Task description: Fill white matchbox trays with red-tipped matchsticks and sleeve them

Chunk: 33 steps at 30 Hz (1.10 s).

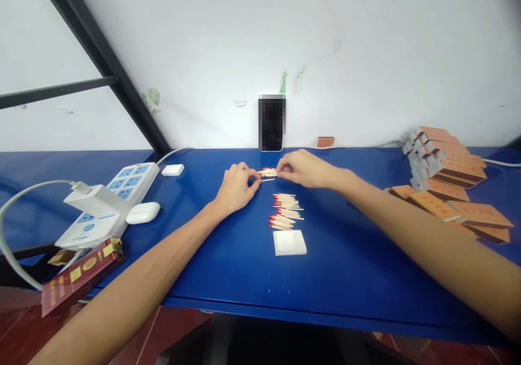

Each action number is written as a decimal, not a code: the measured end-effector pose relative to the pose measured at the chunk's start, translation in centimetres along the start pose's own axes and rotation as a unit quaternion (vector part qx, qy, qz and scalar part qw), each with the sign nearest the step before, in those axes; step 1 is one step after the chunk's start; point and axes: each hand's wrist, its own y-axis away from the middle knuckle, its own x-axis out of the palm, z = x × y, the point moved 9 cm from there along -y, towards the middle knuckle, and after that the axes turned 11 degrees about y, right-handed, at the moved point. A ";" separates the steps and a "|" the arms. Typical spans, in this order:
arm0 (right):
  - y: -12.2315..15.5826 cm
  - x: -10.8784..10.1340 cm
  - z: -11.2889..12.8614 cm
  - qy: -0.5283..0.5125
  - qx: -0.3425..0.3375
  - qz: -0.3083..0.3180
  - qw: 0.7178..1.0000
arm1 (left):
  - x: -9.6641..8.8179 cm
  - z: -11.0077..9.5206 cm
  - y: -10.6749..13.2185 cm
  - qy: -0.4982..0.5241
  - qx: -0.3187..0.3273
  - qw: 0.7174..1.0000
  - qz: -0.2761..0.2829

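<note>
On the blue table, a small pile of red-tipped matches lies between my two hands. My left hand is at its left end, thumb and forefinger closed in a pinch. A single match extends right from those fingertips. From the right, my right hand reaches to the pile's other end with its fingertips pinched at the matches; the exact contact is partly hidden. Nearer me are several matches in three loose rows, heads to the left. Just below them lies a flat white rectangular piece.
Orange matchboxes are heaped at the right, with one matchbox by the wall. A dark-screened device leans there. At left are a power strip, a white earbud case, a small white block and a red box.
</note>
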 end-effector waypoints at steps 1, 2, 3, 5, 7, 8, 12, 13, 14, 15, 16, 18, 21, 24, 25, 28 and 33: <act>-0.1 0.1 -0.2 0.019 0.009 -0.018 1.000 | 0.0 0.0 0.0 0.001 0.002 1.000 0.002; -0.3 0.4 -0.4 0.034 0.014 -0.027 0.999 | 0.1 0.0 0.0 0.002 0.002 1.000 0.003; -0.3 0.8 -0.4 0.044 0.017 -0.028 0.998 | 0.1 0.0 -0.1 0.002 0.002 1.000 0.004; -0.4 1.3 -0.3 0.055 0.018 -0.026 0.998 | 0.1 0.1 -0.1 0.003 -0.001 1.000 0.004; -0.3 1.6 -0.2 0.058 0.018 -0.022 0.998 | 0.1 0.1 -0.1 0.007 0.000 1.000 0.004; -0.3 1.6 -0.1 0.058 0.018 -0.020 0.998 | 0.1 -0.1 -0.1 0.011 0.005 1.000 0.006; -0.2 1.2 0.2 0.044 0.017 -0.019 0.999 | 0.3 -0.7 0.1 0.027 0.028 0.999 0.017; -0.2 1.2 0.4 0.036 0.012 -0.016 0.999 | 0.4 -0.9 0.1 0.029 0.032 0.999 0.019; -0.1 1.2 0.6 0.026 0.003 -0.008 1.000 | 0.4 -1.0 0.2 0.030 0.036 0.999 0.020; -0.1 1.3 0.9 0.015 -0.007 0.004 1.000 | 0.5 -1.2 0.2 0.030 0.040 0.999 0.021; 0.0 1.4 1.1 0.004 -0.016 0.017 1.000 | 0.5 -1.3 0.2 0.029 0.044 0.998 0.023; 0.1 1.6 1.5 -0.015 -0.033 0.040 0.999 | 0.6 -1.4 0.3 0.028 0.046 0.998 0.028; 0.3 1.7 1.8 -0.036 -0.045 0.063 0.996 | 0.6 -1.5 0.3 0.031 0.041 0.998 0.029; 0.4 1.5 2.0 -0.041 -0.045 0.083 0.995 | 0.4 -1.7 0.3 0.038 0.045 0.998 0.022; 0.5 1.3 2.1 -0.038 -0.045 0.092 0.994 | 0.2 -1.7 0.3 0.040 0.044 0.998 0.014; 1.1 0.8 2.4 -0.026 -0.047 0.135 0.989 | -0.3 -1.1 0.2 0.032 0.025 0.999 -0.016; 2.0 0.0 2.2 -0.033 -0.048 0.193 0.980 | 0.0 -0.1 0.2 -0.024 -0.002 1.000 -0.006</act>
